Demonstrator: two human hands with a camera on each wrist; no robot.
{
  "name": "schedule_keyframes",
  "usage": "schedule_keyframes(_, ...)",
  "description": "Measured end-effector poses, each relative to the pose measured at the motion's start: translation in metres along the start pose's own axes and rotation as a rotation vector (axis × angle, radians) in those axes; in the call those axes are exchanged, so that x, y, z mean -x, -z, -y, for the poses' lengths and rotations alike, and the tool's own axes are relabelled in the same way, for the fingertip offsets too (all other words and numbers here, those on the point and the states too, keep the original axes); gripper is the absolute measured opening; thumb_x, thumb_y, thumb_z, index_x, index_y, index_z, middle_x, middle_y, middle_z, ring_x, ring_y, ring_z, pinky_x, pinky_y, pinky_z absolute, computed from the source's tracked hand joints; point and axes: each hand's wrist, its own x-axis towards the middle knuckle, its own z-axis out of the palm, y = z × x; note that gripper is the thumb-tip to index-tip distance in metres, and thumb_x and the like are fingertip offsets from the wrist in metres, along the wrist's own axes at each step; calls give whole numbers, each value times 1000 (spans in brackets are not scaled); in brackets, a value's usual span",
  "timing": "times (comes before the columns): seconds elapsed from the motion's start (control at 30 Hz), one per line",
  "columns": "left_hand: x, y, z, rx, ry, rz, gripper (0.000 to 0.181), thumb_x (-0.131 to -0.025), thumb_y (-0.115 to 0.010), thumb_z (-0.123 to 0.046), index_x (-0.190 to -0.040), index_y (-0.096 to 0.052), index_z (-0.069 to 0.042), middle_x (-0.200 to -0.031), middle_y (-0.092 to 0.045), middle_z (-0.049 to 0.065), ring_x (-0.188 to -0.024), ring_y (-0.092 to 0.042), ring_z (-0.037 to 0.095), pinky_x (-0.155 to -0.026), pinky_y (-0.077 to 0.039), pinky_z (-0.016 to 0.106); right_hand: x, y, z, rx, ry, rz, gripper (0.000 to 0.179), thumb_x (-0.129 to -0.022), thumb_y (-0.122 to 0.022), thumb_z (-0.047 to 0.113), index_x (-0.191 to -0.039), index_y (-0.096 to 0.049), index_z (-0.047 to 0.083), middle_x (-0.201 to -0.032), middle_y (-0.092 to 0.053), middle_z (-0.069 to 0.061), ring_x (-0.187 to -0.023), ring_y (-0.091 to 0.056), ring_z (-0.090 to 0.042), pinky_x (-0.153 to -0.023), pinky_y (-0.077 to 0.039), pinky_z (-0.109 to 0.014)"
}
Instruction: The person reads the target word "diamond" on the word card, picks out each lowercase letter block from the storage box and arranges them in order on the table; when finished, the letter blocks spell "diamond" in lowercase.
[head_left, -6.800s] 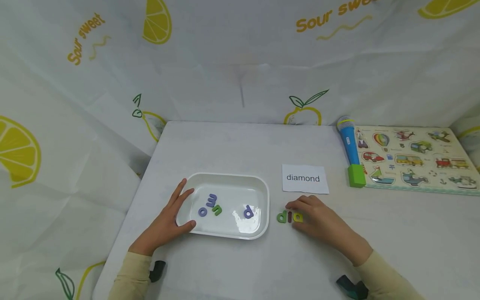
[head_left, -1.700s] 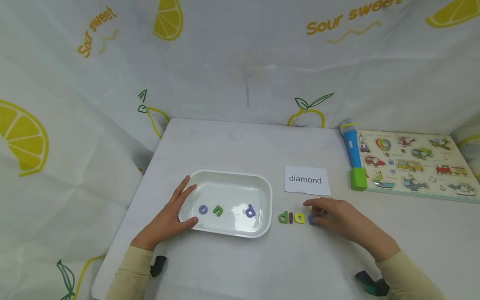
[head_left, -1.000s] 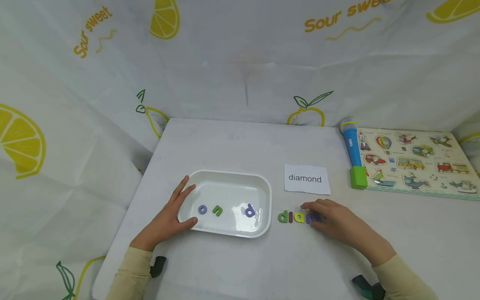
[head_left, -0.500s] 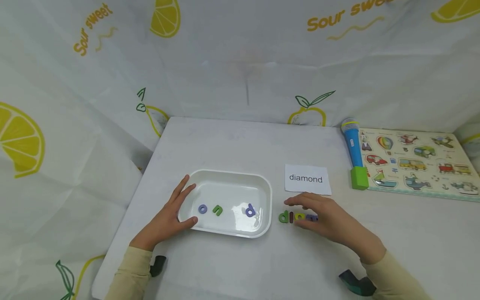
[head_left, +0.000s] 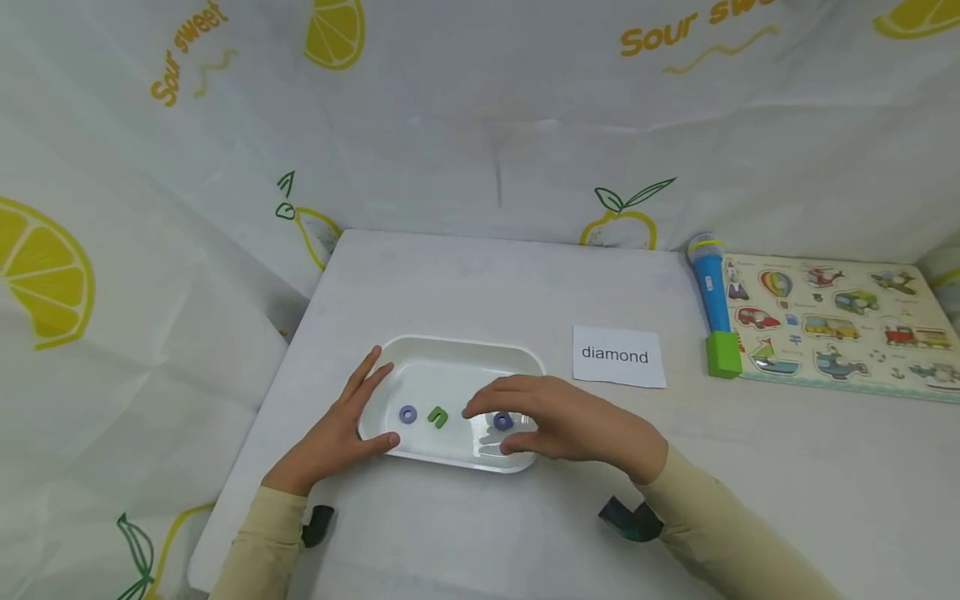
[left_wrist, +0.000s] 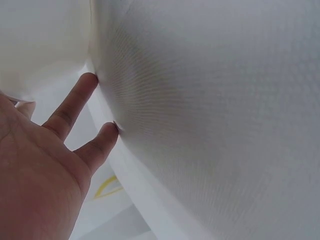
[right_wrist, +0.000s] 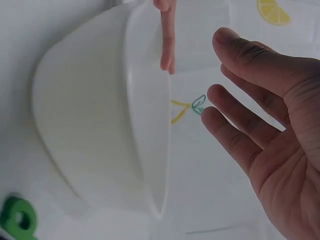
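My left hand (head_left: 330, 442) rests with spread fingers at the left end of a white tray (head_left: 465, 340), its thumb by the front rim. My right hand (head_left: 562, 421) hovers over the tray's right part, thumb and fingers apart and nothing between them. A purple letter (head_left: 502, 422) shows between its thumb and fingers, partly covered. Further left in the tray lie a purple letter o (head_left: 407, 414) and a green letter n (head_left: 437, 417). The right wrist view shows a green letter d (right_wrist: 19, 218) outside the tray; the row of letters there is hidden by my right hand in the head view.
A white card printed "diamond" (head_left: 618, 357) lies right of the tray. Farther right are a blue toy microphone (head_left: 711, 287), a green block (head_left: 723, 355) and a picture puzzle board (head_left: 832, 325). A printed cloth (head_left: 450, 125) hangs behind the white table (head_left: 450, 275).
The purple m left the tray and joined the letters on the table beside d, i and a. My right hand let go of it and moved left over the tray. My left hand stayed put.
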Motion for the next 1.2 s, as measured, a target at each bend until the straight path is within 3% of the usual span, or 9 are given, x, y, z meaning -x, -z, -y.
schedule_keyframes(0.23,-1,1,1,14,-6,25,114,-80,-87,-38,-165,-11,-25,-170,5,-9,-153,-13,30,-109,-34,60,-55,16,11,158,0,204,53,-87,-82,13,-135,-64,24,-132,-61,11,-125,-55,-7,-101,-45,-27)
schedule_keyframes(0.37,-1,2,1,27,-3,36,120,-79,-88,-40,-165,-6,-24,-169,6,-9,-153,-11,29,-109,-33,60,-82,4,8,217,5,314,52,-87,-82,14,-135,-65,25,-132,-62,12,-121,-57,-7,-101,-43,-23)
schedule_keyframes(0.57,-1,4,1,30,-3,37,122,-78,-88,-41,-165,-3,-24,-169,5,-10,-153,-12,28,-108,-34,59,-109,-26,-7,191,11,416,50,-86,-82,8,-132,-67,20,-128,-66,9,-116,-60,-7,-96,-44,-19)
schedule_keyframes(0.87,-2,4,0,34,-15,36,123,-78,-88,-39,-165,-3,-21,-170,4,-6,-153,-12,25,-108,-34,60,-135,-51,-20,243,22,467,51,-81,-84,4,-128,-71,22,-118,-68,10,-106,-58,-6,-91,-46,-23)
schedule_keyframes(1.07,-3,3,1,36,-28,32,122,-79,-88,-38,-165,-3,-20,-170,3,-4,-153,-12,25,-109,-33,60,-146,-61,-28,219,-10,485,49,-80,-84,2,-124,-73,19,-113,-70,9,-101,-61,-7,-87,-47,-21)
schedule_keyframes(1.2,-3,3,3,29,-33,36,122,-79,-88,-38,-165,-3,-19,-170,4,-4,-154,-10,25,-109,-32,60,-150,-66,-33,231,27,489,45,-79,-84,1,-120,-74,17,-109,-71,9,-96,-62,-6,-85,-47,-19)
